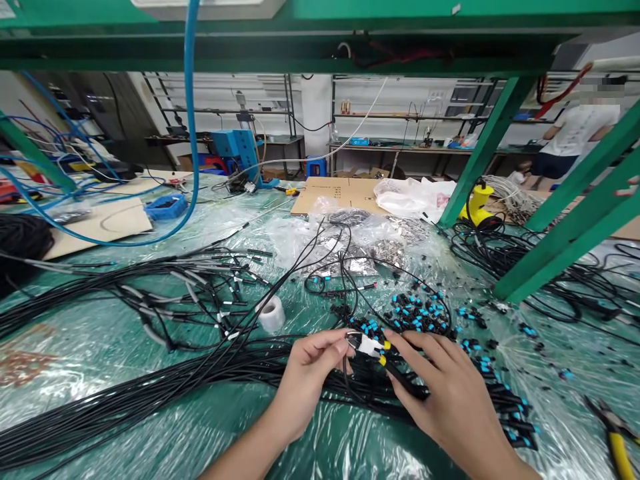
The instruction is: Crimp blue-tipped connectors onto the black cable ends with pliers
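My right hand point(445, 380) is wrapped around the black and yellow handles of a pair of pliers point(369, 345), which has white tape about its joint. The jaws point left, toward the fingertips of my left hand point(317, 363). Thumb and forefinger of that hand pinch the end of a thin black cable point(345, 373) at the jaws; the exact tip is partly hidden by fingers. Below both hands runs a thick bundle of black cables point(200, 387). Just beyond them lies a pile of small black and blue connectors point(417, 310).
A clear tape roll point(271, 313) stands left of my hands. More yellow-handled pliers point(617, 440) lie at the right edge. Bags of metal parts point(360, 250) sit farther back near flat cardboard point(335, 193). Green frame legs point(530, 267) rise on the right; a person point(580, 127) stands beyond.
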### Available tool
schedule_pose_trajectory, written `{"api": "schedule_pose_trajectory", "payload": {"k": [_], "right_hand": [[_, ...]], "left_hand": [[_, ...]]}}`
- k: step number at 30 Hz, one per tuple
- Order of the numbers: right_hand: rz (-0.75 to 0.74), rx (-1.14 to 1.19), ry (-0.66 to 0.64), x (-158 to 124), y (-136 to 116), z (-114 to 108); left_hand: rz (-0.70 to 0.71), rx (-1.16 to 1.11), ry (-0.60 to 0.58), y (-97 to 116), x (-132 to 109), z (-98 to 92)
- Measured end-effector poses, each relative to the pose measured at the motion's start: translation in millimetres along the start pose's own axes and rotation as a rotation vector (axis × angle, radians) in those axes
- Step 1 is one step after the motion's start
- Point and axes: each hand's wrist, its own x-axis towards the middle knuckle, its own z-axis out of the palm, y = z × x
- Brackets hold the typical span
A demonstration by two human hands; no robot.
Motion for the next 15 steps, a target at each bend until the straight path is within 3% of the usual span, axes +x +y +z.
{"api": "schedule_pose_trajectory", "payload": {"k": [10, 15], "right_hand": [[-0.001, 0.017, 0.000, -0.8, -0.5, -3.0], [0.123, 0.243, -0.109, 2.1, -8.6, -5.6]], "left_hand": [[0.015, 0.055, 0.000, -2.8, 0.5, -2.3], [0.088, 0.137, -0.028, -2.1, 1.4, -4.5]]}}
